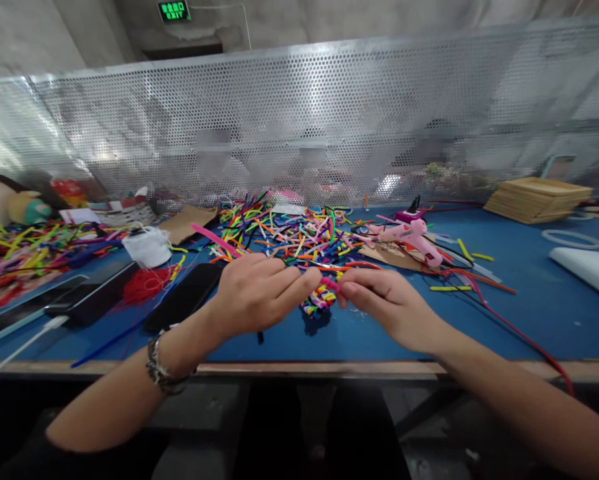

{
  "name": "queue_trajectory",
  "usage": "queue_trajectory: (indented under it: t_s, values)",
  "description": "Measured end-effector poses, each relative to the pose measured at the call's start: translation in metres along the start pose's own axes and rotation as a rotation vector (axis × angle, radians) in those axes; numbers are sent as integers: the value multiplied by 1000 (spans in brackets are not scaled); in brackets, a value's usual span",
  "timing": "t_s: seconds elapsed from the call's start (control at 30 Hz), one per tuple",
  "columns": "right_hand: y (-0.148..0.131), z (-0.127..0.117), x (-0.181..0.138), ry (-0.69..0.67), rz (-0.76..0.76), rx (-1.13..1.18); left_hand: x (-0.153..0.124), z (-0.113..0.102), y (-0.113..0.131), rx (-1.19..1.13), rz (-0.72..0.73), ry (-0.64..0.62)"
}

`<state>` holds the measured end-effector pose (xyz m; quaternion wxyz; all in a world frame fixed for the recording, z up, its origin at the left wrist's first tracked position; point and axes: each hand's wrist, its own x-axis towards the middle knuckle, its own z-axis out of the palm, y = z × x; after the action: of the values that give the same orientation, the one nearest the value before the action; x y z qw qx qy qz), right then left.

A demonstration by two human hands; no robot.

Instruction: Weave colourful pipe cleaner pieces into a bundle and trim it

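My left hand (259,290) and my right hand (384,300) meet above the blue table (529,313), both pinched on a small multicoloured pipe-cleaner piece (319,300) held between the fingertips. A pink pipe-cleaner end (330,283) shows between the two pinches. A pink stem (214,239) sticks up behind my left hand. A heap of loose coloured pipe cleaners (289,233) lies just beyond the hands. My left wrist wears a beaded bracelet (162,367).
A pink glue gun (409,237) lies right of the heap. A black phone (184,297), a dark tablet (94,293), a white thread spool (146,245) and red thread (146,283) lie left. Wooden boards (539,197) stand far right. A perforated metal screen (299,120) backs the table.
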<state>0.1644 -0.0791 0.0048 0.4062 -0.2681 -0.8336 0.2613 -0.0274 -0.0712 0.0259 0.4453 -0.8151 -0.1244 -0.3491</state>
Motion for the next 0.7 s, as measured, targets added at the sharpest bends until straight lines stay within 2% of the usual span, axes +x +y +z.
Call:
queue_trajectory:
  t_s: [0.07, 0.13, 0.2, 0.37, 0.47, 0.57, 0.7]
  values:
    - [-2, 4, -1, -104, 125, 382, 0, 1, -3, 18, 38, 3]
    - [-2, 6, -1, -143, 134, 532, 0, 3, -4, -10, -1, 7]
    - [-2, 4, -2, -124, 48, 346, 0, 6, -4, -71, -84, -9]
    - [0, -12, -1, -9, -367, -569, 0, 10, -1, -237, -207, -91]
    - [2, -16, 0, 39, -497, -894, -2, 10, -1, -331, -248, -141]
    - [3, -16, 1, 31, -516, -946, -4, 11, 0, -348, -268, -147]
    - [3, -14, 2, 26, -441, -744, -3, 14, 3, -249, -231, -114]
